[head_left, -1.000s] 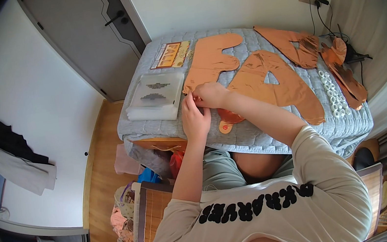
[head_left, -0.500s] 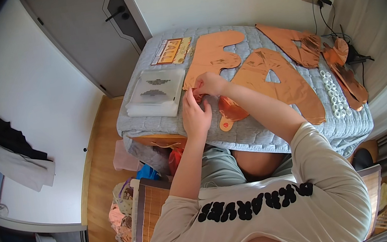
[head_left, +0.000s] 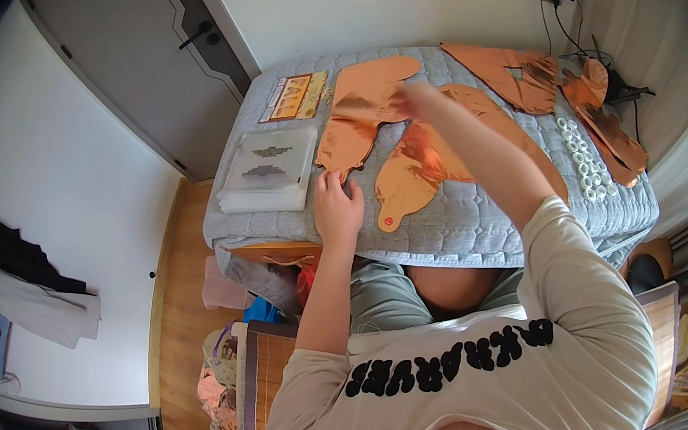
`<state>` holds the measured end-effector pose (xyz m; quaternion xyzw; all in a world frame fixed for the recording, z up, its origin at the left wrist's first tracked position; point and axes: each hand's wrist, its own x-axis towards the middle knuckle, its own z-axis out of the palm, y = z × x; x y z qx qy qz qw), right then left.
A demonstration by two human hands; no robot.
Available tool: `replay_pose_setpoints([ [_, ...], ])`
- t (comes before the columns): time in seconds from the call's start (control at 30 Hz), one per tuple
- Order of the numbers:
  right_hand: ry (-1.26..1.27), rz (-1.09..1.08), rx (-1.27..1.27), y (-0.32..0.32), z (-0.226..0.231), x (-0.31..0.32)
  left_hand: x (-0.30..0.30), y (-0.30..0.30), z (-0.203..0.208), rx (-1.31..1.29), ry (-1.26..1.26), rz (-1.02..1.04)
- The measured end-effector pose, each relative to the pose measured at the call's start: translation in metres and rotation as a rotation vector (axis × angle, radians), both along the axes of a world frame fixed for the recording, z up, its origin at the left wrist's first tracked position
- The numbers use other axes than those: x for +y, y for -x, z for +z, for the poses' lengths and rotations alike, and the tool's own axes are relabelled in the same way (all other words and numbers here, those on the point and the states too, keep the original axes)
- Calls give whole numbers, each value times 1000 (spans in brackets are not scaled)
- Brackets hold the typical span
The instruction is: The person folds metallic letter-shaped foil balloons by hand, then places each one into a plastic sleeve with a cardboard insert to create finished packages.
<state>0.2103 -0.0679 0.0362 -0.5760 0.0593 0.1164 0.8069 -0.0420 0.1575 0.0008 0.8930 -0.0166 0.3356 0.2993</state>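
Observation:
A flat copper-coloured foil balloon (head_left: 348,131) lies creased on the quilted bed in front of me. At its near end, my left hand (head_left: 338,207) holds the edge between fingers and thumb. My right hand (head_left: 416,101), smeared by motion, is over the balloon's right side; its fingers cannot be made out. Just right of it lies a second foil balloon, A-shaped (head_left: 409,175), with a rounded tab and a red dot at its near end. My right forearm covers part of this one.
Left of the balloons are a stack of clear plastic bags (head_left: 267,168) and a printed card (head_left: 294,97). More foil balloons (head_left: 509,77), rows of small white rolls (head_left: 584,159) and black cables (head_left: 621,92) are on the right. The quilted bed (head_left: 470,237) ends near my lap.
My right hand has left my left hand and swung away to the far right over the balloon. The near balloon's folded end now lies spread out, and the A-shaped balloon's tab end has shifted.

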Motion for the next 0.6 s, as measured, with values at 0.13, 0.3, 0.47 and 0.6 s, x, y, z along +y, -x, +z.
replay_pose_setpoints([
  [0.13, -333, -672, -31, -14, 42, -69, 28, 14, -7, 34, -2, 74],
  [0.3, 38, -1096, -931, 39, 111, -172, 25, 15, -7, 43, -9, 81],
  [0.47, 1084, -306, -1540, 167, 143, -174, 30, 18, -8, 48, -23, 89],
  [0.6, 1195, 335, -1409, 230, 124, -167, 30, 16, -9, 12, 20, 38],
])
